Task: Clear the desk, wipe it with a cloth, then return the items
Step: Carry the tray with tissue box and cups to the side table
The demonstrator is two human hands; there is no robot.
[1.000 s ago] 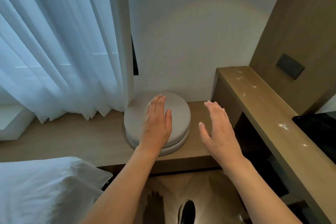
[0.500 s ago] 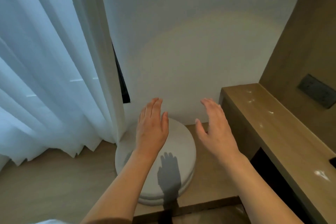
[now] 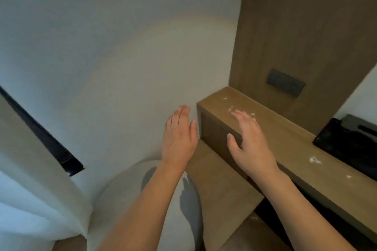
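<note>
A: Where does the desk (image 3: pixel 289 149) sit, and which way does it run?

B: It stands at the right, against the wood-panelled wall (image 3: pixel 295 26); its long axis runs from the near right edge away to the far corner by the white wall (image 3: pixel 122 57). White specks (image 3: pixel 314 160) lie on its top.

A: And the hands?

B: The left hand (image 3: pixel 179 138) is raised flat with fingers straight and pressed together, holding nothing. The right hand (image 3: pixel 248 138) hovers over the desk's left end, fingers slightly spread and relaxed, thumb out. Whether it touches the wood cannot be told.

A: Anything else?

B: A round grey cushion (image 3: pixel 126 199) lies below the left forearm, and a black tray (image 3: pixel 346 144) sits on the desk at the right.
</note>
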